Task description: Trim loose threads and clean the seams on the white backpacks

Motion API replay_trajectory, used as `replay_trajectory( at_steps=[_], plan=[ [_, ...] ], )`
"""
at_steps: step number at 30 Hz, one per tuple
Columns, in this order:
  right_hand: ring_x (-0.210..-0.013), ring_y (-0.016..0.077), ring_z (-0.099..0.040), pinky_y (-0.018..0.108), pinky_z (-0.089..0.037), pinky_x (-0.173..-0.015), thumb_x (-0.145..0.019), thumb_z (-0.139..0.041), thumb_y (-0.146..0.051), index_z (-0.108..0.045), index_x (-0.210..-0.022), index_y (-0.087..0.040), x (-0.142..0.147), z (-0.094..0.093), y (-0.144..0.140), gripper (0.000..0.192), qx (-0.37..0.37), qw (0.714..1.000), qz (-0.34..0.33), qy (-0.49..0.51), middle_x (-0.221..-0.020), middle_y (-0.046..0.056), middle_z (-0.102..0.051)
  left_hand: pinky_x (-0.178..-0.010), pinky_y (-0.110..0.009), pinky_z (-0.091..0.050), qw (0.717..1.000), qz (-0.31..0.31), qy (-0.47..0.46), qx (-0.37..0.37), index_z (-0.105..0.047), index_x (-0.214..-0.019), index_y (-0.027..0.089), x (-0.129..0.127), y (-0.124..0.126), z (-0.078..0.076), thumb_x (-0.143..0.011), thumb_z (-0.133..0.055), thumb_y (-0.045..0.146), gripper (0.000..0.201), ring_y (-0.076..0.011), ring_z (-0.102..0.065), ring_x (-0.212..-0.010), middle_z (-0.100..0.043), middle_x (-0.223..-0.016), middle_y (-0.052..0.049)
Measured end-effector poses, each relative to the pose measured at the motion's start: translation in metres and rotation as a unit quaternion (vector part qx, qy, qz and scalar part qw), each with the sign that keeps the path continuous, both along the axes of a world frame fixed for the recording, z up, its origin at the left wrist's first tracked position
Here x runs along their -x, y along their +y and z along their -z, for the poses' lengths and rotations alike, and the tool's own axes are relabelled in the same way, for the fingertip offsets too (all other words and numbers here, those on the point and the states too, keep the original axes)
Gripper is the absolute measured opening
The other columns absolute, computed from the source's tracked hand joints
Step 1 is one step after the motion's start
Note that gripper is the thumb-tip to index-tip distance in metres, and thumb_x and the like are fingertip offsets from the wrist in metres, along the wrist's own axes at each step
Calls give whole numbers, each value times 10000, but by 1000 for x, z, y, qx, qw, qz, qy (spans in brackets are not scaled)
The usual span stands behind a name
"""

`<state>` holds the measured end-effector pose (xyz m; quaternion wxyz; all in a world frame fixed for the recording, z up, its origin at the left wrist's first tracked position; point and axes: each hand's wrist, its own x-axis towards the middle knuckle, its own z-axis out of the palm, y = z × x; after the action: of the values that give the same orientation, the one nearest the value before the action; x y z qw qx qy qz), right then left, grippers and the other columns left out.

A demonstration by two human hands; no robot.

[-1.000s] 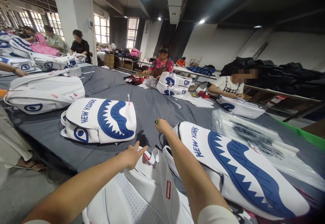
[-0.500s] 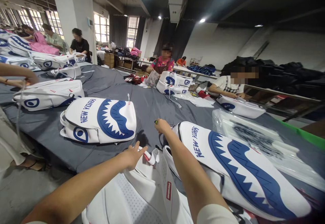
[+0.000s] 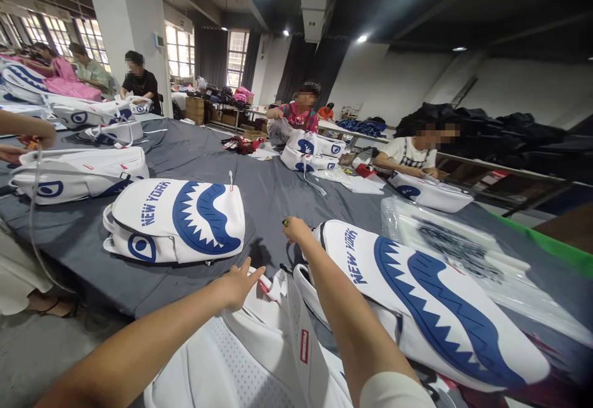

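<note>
A white backpack (image 3: pixel 208 358) lies nearest me with its dotted back panel and straps facing up. My left hand (image 3: pixel 243 284) rests on its top end near the handle, fingers spread. Farther forward, my right hand (image 3: pixel 297 230) is closed; a small dark thing with a yellow-green edge shows at its fingers, too small to name. My right forearm crosses in front of a second white backpack (image 3: pixel 361 229) bearing blue "NEW YORK" lettering and a toothed mouth. Left of my hands, a similar backpack (image 3: pixel 160 210) lies front side up.
Grey cloth covers the table (image 3: pixel 204 149). A co-worker's hands (image 3: pixel 32 136) are beside another white backpack (image 3: pixel 92 170) at the left. Clear plastic bags (image 3: pixel 463 253) lie at the right. Across the table, other people handle bags beside stacked backpacks (image 3: pixel 310 152).
My hands keep nearly the same pose, and the view has shifted slightly. The person across the table has raised an arm with a plastic bag. The co-worker's hands at the left have moved up.
</note>
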<state>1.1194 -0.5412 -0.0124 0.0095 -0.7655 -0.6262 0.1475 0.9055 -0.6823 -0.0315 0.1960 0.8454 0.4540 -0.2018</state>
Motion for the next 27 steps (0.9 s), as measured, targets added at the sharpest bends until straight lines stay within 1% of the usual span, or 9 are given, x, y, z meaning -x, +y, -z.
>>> replay_trajectory(
  at_steps=[4, 7, 9, 11, 14, 17, 20, 22, 27],
  plan=[
    [-987, 197, -668, 407, -575, -877, -984, -608, -413, -624, -1223, -165, -4, 0, -5, 344, -21, 999, 26, -8, -1153, 75, -669, -962, -505, -558, 1000, 11, -1, -23, -3, -1630, 261, -1, 0, 4, -533, -662, -113, 1333, -488, -459, -1366, 26, -1674, -260],
    [-1007, 209, -669, 431, -564, -904, -995, -581, -429, -578, -1307, -166, -12, -12, -3, 408, -50, 997, 58, -14, -1183, 87, -666, -970, -509, -552, 1000, 6, -8, -22, -13, -1629, 247, -1, -2, 3, -486, -642, -144, 1362, -498, -450, -1372, 25, -1668, -275],
    [-1000, 215, -680, 418, -555, -899, -1013, -536, -392, -438, -1459, -158, -20, -28, 2, 513, -78, 994, 77, -16, -1181, 108, -675, -980, -504, -548, 1000, -2, -19, -13, -20, -1628, 248, -2, -3, 0, -460, -615, -169, 1375, -497, -432, -1388, 24, -1666, -276],
    [-1006, 222, -691, 377, -538, -881, -1012, -494, -308, -199, -1578, -123, -30, -50, 9, 665, -109, 990, 91, -18, -1153, 142, -692, -1000, -521, -532, 1000, -2, -14, -9, -36, -1627, 244, -3, -4, -2, -423, -593, -195, 1397, -506, -423, -1391, 26, -1664, -280],
    [-1003, 225, -701, 338, -516, -858, -976, -470, -215, 7, -1596, -73, -44, -78, 19, 795, -138, 985, 102, -21, -1069, 162, -719, -1003, -566, -519, 1000, -3, -3, -4, -32, -1623, 254, -6, -3, -2, -374, -570, -217, 1439, -538, -387, -1403, 38, -1663, -278],
    [-936, 212, -703, 348, -532, -846, -987, -492, -238, -92, -1592, -90, -51, -84, 28, 740, -133, 985, 107, -24, -1035, 130, -720, -1013, -589, -506, 1000, -17, -15, 11, -12, -1616, 270, -8, -1, 1, -349, -567, -232, 1471, -551, -335, -1429, 46, -1670, -263],
    [-962, 207, -681, 404, -556, -879, -1012, -536, -368, -407, -1479, -157, -55, -68, 34, 528, -117, 986, 111, -37, -1151, 105, -678, -1035, -601, -484, 999, -20, -29, 17, -38, -1616, 268, -7, -2, 0, -347, -557, -244, 1463, -556, -336, -1426, 43, -1673, -258],
    [-1036, 217, -656, 437, -557, -915, -1000, -569, -417, -548, -1347, -171, -58, -52, 36, 426, -103, 986, 118, -51, -1226, 99, -643, -1039, -597, -480, 999, -21, -29, 18, -43, -1617, 261, -7, -2, -2, -343, -532, -242, 1455, -559, -334, -1425, 34, -1672, -262],
    [-1052, 215, -645, 427, -570, -901, -974, -624, -403, -615, -1243, -171, -62, -19, 40, 356, -61, 989, 115, -76, -1237, 91, -634, -1032, -576, -489, 1000, -24, 0, 11, -49, -1618, 319, -13, 2, 7, -395, -566, -201, 1426, -515, -351, -1439, 13, -1689, -211]
  ],
)
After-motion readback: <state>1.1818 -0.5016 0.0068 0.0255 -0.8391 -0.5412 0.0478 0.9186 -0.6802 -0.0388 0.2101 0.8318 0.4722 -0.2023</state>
